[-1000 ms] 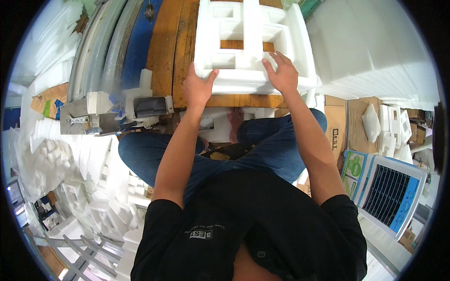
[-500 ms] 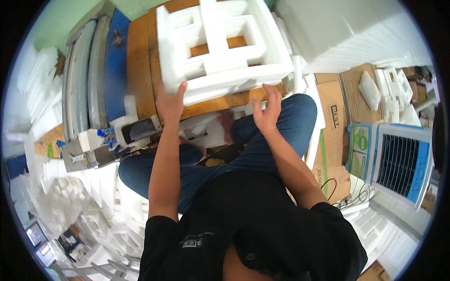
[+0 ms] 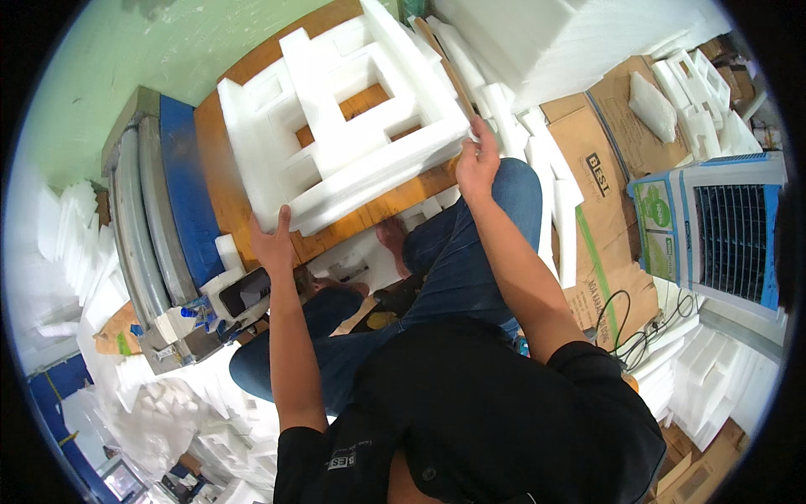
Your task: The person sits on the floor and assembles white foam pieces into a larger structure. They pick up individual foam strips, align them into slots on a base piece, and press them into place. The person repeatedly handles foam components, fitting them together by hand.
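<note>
Wooden table [image 3: 378, 217]; white foam frame [image 3: 323, 101] atop; left hand [image 3: 274, 245], right hand [image 3: 477, 168] each holding a near corner

Bright, diffuse light fills the scene. The white foam frame [image 3: 323, 92] looks nearly washed out on top, with soft grey shadows in its hollows. Dull highlights streak the metal rollers [image 3: 164, 210] at left; the near black shirt [image 3: 495, 412] swallows detail. Toward the dark, rounded rim, straight edges bow and softly blur.
</note>
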Demonstrator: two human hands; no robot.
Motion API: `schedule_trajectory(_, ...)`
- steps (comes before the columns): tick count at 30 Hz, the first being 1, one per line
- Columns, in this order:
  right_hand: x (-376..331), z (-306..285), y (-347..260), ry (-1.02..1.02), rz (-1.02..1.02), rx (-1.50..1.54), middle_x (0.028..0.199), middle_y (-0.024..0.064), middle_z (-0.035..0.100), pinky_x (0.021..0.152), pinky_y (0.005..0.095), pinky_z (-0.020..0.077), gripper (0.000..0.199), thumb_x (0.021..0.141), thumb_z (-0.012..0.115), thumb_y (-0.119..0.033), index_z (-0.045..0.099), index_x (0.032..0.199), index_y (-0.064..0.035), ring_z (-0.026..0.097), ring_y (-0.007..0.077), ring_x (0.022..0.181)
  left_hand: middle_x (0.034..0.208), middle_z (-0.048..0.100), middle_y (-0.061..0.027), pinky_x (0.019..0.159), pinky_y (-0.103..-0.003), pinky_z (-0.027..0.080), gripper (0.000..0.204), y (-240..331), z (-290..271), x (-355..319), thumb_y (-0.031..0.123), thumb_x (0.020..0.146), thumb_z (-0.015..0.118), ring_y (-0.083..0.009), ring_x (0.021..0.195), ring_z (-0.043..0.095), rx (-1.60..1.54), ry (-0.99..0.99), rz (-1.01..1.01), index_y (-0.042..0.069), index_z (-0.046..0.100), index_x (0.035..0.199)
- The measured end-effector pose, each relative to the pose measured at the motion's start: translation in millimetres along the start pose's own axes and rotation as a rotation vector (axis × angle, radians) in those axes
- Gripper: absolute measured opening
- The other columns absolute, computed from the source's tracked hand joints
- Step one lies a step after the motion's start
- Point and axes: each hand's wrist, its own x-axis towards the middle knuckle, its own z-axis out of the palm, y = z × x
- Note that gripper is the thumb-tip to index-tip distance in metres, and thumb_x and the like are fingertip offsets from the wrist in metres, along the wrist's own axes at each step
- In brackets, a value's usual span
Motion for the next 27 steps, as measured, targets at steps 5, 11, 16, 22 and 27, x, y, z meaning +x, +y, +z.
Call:
schedule_trajectory(5, 0.1, 4.7, -6.6, -0.026, -0.017, 0.004, 0.131, 0.0248, 0.067, 0.109, 0.0411, 0.0479, 0.047, 0.093, 0.051, -0.001, 0.064, 0.138, -0.0031, 0.065, 0.0381, 0.123, 0.129, 0.066, -0.0273, 0.104, -0.043, 0.048, 0.085, -13.6, 3.4, 1.9, 0.05, 0.088, 0.082, -0.0359, 0.118, 0.065, 0.091, 0.079, 0.059, -0.013, 0.054, 0.139)
schedule_trajectory(11, -1.6, 3.0, -8.2, -0.073, 0.031, 0.055, 0.132, 0.0248, 0.068, 0.11, 0.0389, 0.0471, 0.054, 0.087, 0.054, -0.006, 0.064, 0.14, -0.0045, 0.064, 0.0377, 0.125, 0.128, 0.067, -0.0279, 0.103, -0.042, 0.049, 0.082, -16.5, 4.5, 4.8, 0.045, 0.09, 0.083, -0.0352, 0.116, 0.065, 0.091, 0.088, 0.031, -0.014, 0.054, 0.139)
schedule_trajectory(16, 0.2, 10.7, -9.8, -0.175, -0.099, 0.232, 0.153, 0.0287, 0.048, 0.118, 0.0434, 0.0381, 0.096, 0.084, 0.085, -0.03, 0.034, 0.158, 0.004, 0.049, 0.0378, 0.142, 0.124, 0.069, -0.0259, 0.097, -0.04, 0.051, 0.072, -8.8, -1.8, 4.7, 0.041, 0.094, 0.08, -0.0317, 0.111, 0.067, 0.058, 0.0, 0.05, -0.012, 0.056, 0.137)
schedule_trajectory(22, 3.0, 11.9, -20.0, -0.19, 0.029, 0.174, 0.148, 0.0257, 0.055, 0.116, 0.0448, 0.0413, 0.097, 0.078, 0.091, -0.045, 0.046, 0.15, 0.001, 0.052, 0.038, 0.139, 0.115, 0.072, -0.0219, 0.087, -0.036, 0.053, 0.067, -4.3, -1.9, 2.7, 0.041, 0.095, 0.079, -0.0247, 0.096, 0.068, 0.044, -0.01, 0.043, -0.008, 0.059, 0.136)
schedule_trajectory(27, 6.1, 13.0, -19.5, -0.173, 0.039, 0.079, 0.137, 0.0235, 0.061, 0.11, 0.0453, 0.0452, 0.087, 0.078, 0.089, -0.048, 0.054, 0.142, -0.001, 0.058, 0.0389, 0.13, 0.11, 0.072, -0.019, 0.083, -0.036, 0.054, 0.065, -4.6, -1.3, 2.1, 0.042, 0.094, 0.079, -0.0224, 0.092, 0.067, 0.01, -0.007, 0.075, -0.007, 0.06, 0.133)
